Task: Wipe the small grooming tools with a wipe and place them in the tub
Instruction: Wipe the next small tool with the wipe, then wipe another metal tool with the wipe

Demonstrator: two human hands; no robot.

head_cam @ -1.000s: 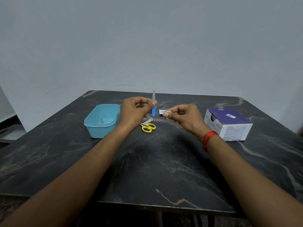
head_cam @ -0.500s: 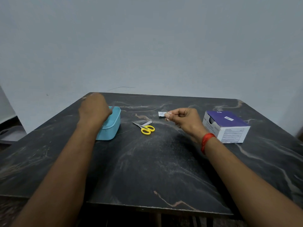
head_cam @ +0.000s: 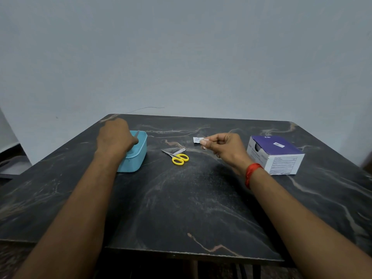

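Note:
A light blue tub (head_cam: pixel 138 156) stands at the left of the dark marble table (head_cam: pixel 181 208). My left hand (head_cam: pixel 114 137) reaches over and into it, fingers closed around a slim tool (head_cam: pixel 137 134) whose thin grey end sticks up at the tub's far rim; the rest of the tool is hidden. My right hand (head_cam: pixel 223 147) hovers right of centre and pinches a small white wipe (head_cam: pixel 197 140). On the table between the hands lie yellow-handled scissors (head_cam: pixel 179 158), and a metal nail clipper (head_cam: pixel 180 151) touches them.
A purple and white cardboard box (head_cam: pixel 276 156) stands to the right of my right hand. A red band (head_cam: pixel 251 174) circles my right wrist. A plain wall rises behind the table's far edge.
My left hand has carried the slim tool from the middle of the table leftward to the tub and lowered it inside. My right hand stayed in place with the wipe.

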